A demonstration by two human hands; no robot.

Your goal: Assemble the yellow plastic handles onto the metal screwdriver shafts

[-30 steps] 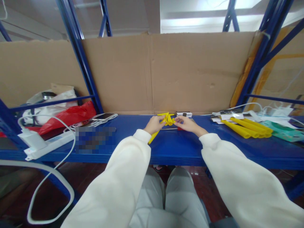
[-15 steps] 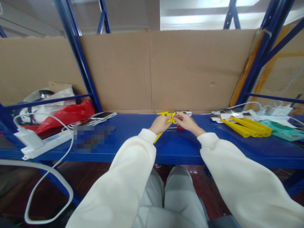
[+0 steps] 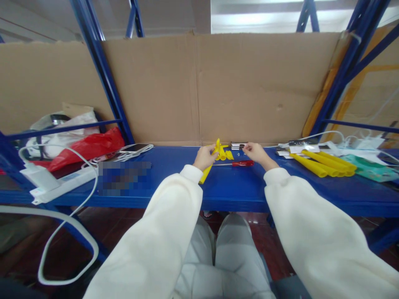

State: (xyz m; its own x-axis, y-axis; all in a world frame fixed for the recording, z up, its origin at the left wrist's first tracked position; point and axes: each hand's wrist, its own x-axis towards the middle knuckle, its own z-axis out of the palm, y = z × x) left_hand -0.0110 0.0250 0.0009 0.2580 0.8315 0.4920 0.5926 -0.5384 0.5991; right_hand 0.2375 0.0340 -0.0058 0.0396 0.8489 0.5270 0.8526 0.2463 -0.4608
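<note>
My left hand [image 3: 205, 158] is closed around a long yellow plastic handle-like piece [image 3: 205, 175], its narrow upper end sticking out above my fingers. My right hand [image 3: 254, 151] is over the back of the table, thumb and fingertips pinched; whatever is between them is too small to make out. It is beside a small black-and-white stack [image 3: 237, 145]. Between my hands lie smaller yellow parts [image 3: 222, 154] and a yellow piece [image 3: 230, 155]. A screwdriver with a red handle [image 3: 243, 163] rests in front of them, its shaft pointing left.
Several yellow tapered tubes [image 3: 324, 164] lie at the right near white boxes and a green packet [image 3: 370, 169]. At the left are a white power strip [image 3: 67, 186], a phone [image 3: 137, 148] with cables and a red bag [image 3: 89, 147]. Cardboard [image 3: 249, 87] stands behind the blue table [image 3: 174, 178].
My right hand has left the yellow piece and moved right to the small stack. My left hand keeps hold of the piece. The screwdriver and loose yellow parts now show more fully.
</note>
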